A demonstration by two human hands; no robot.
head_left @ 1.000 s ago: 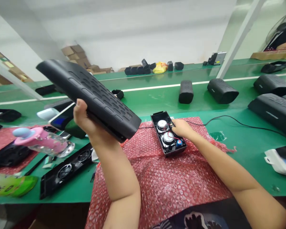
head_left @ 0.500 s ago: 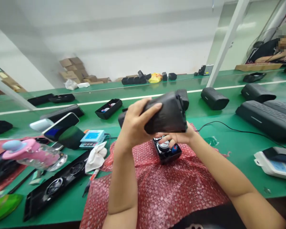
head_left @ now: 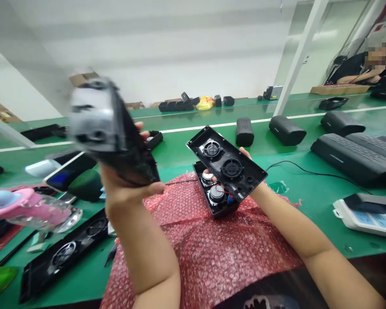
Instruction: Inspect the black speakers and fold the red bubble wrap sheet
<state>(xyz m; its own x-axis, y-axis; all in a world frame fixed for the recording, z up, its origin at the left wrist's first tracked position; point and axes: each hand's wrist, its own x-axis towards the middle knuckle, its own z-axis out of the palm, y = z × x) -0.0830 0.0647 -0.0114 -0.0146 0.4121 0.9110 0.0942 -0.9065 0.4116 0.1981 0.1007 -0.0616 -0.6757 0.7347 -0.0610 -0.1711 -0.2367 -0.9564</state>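
Note:
My left hand point(head_left: 124, 193) grips a black speaker housing point(head_left: 98, 120), raised at the left and blurred by motion. Its end face points toward me, and the thumb lies along its lower edge. In my right hand point(head_left: 245, 153), mostly hidden behind it, is a black speaker panel point(head_left: 223, 159) with two round grilles, tilted. Below that panel an open black speaker box point(head_left: 227, 209) rests on red bubble wrap point(head_left: 193, 240). Two round drivers point(head_left: 217, 193) and red and blue wiring show inside the box; the panel covers part of it.
To the left are a pink-lidded bottle point(head_left: 45, 208), a phone point(head_left: 66, 171) and a long black panel point(head_left: 64, 253). Several black speakers point(head_left: 350, 156) stand on the right, beside a black cable point(head_left: 312, 171) and a white case point(head_left: 363, 221). A co-worker point(head_left: 357, 71) sits at the far right.
The housing has moved from the centre to the upper left in my left hand and turned end-on. My right hand now holds the grilled panel above the speaker box.

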